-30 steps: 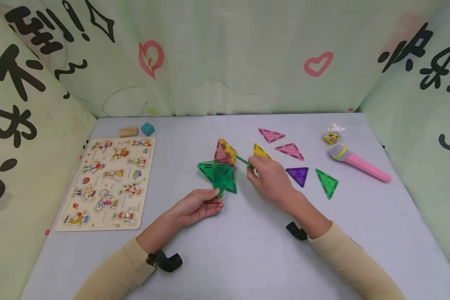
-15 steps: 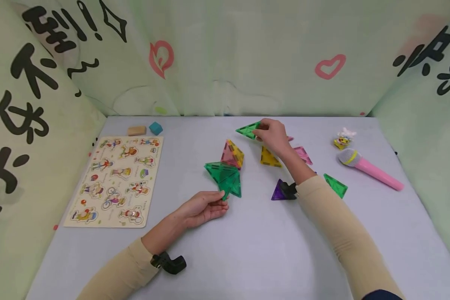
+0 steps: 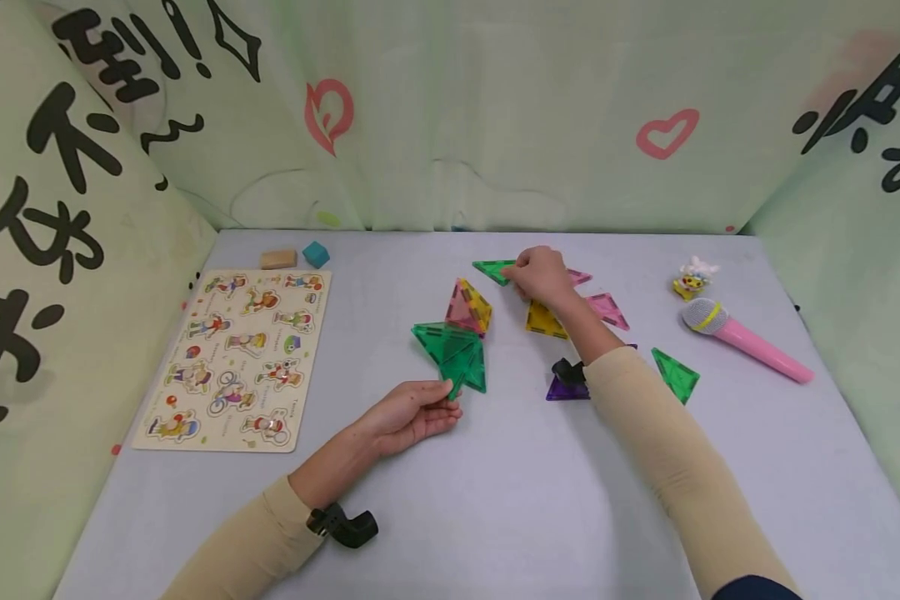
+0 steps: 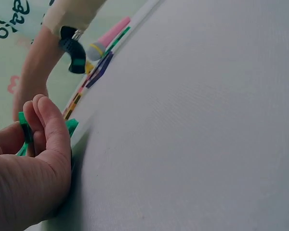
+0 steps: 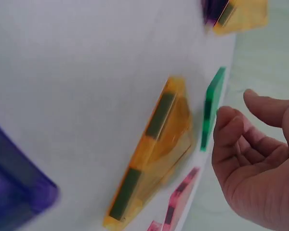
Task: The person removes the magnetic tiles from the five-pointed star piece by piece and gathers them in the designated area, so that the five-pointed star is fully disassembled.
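Note:
My left hand pinches the near tip of a green triangular tile between thumb and fingers. That tile belongs to a standing cluster of green magnetic tiles, with a pink and yellow peaked piece at its far side. In the left wrist view a green tile edge shows between the fingertips. My right hand is at the back of the table, beside a flat green triangular tile. In the right wrist view its thumb stands apart from the loosely bent fingers, which overlap the tile's edge.
A yellow tile, pink tiles, a purple tile and a green tile lie around my right forearm. Further right are a pink toy microphone and a figurine. A picture board lies left, blocks behind it.
My right hand carried the green tile from beside the cluster to the back of the table, laid it flat and let go. The left hand kept its pinch.

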A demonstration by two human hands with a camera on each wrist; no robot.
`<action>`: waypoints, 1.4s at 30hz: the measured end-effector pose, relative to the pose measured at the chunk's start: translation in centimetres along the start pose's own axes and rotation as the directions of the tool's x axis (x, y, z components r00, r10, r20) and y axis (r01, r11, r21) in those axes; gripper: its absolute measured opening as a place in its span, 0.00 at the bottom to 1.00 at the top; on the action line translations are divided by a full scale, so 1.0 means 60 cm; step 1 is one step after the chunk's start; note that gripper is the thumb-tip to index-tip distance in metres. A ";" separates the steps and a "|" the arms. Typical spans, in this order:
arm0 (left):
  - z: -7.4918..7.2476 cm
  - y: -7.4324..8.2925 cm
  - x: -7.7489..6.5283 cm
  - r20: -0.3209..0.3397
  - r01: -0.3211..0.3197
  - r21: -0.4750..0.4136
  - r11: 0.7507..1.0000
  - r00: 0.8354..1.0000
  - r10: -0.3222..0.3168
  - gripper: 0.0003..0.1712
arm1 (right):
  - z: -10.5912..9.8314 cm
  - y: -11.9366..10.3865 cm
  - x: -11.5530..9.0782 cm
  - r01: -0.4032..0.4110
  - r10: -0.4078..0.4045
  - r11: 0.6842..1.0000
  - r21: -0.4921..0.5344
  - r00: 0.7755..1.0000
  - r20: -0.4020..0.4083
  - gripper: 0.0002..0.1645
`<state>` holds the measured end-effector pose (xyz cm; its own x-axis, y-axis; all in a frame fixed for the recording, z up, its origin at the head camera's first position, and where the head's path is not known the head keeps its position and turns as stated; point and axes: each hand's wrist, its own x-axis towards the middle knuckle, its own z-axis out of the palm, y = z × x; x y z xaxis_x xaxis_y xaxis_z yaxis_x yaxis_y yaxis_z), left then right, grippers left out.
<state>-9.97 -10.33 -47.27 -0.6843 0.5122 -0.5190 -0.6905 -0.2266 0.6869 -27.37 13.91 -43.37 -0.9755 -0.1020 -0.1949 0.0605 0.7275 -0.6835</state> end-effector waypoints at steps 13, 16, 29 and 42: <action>0.003 -0.003 0.005 -0.025 -0.023 0.001 1.000 0.999 0.023 0.13 | 0.059 -0.002 -0.116 -0.262 0.044 0.784 0.563 0.928 0.371 0.13; 0.003 -0.003 0.005 -0.029 -0.031 0.007 1.000 0.999 0.031 0.13 | 0.072 -0.004 -0.122 -0.328 0.076 0.699 0.636 0.918 0.390 0.11; 0.009 -0.004 0.007 -0.065 -0.041 0.037 0.998 0.997 0.043 0.13 | 0.093 -0.005 -0.129 -0.289 0.133 0.736 0.612 0.948 0.288 0.16; 0.001 -0.009 -0.003 -0.061 -0.063 0.088 0.994 0.996 0.068 0.14 | 0.093 -0.003 -0.132 -0.239 0.104 0.726 0.646 0.965 0.240 0.14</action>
<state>-9.43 -10.27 -47.54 -0.7428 0.4438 -0.5012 -0.6231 -0.1845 0.7601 -18.48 10.80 -45.62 -0.8845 -0.1858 -0.4280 0.4132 0.1141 -0.9035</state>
